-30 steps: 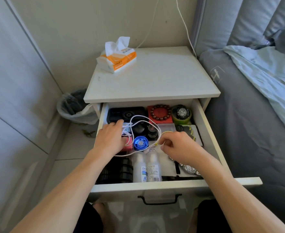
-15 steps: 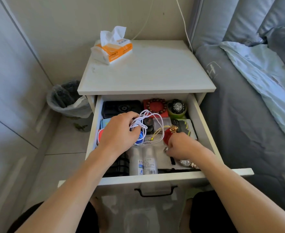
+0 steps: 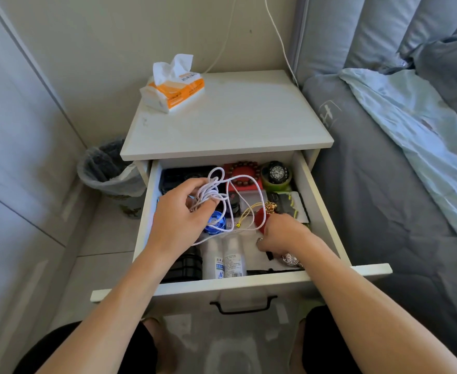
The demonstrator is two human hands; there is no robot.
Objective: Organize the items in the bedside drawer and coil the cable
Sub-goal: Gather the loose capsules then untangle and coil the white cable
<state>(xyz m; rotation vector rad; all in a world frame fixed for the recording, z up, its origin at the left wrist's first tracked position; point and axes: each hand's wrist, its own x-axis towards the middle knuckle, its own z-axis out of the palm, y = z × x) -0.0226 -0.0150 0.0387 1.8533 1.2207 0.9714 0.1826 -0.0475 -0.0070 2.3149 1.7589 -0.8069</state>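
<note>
Orange-and-white tissue pack [image 3: 172,89] lies on the nightstand's worktop [image 3: 235,122], rear left corner. Lined waste bin [image 3: 105,168] on the floor, left. Bed [image 3: 400,184] with pale-blue sheet [image 3: 410,122], right.

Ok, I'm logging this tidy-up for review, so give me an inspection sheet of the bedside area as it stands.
Surface: nightstand top carries only a tissue pack.
Job's things: open drawer; white cable bunched in loose loops, a long loop trailing over the contents.
Clutter: bead bracelet, watch, blue round item, two white bottles, red charm with yellow cord.
Grips: left hand holds the cable bunch; right hand is down by the red charm, its fingers hidden.
Cables: two white cords run up the wall.
Surroundings: lined bin left, bed right.
</note>
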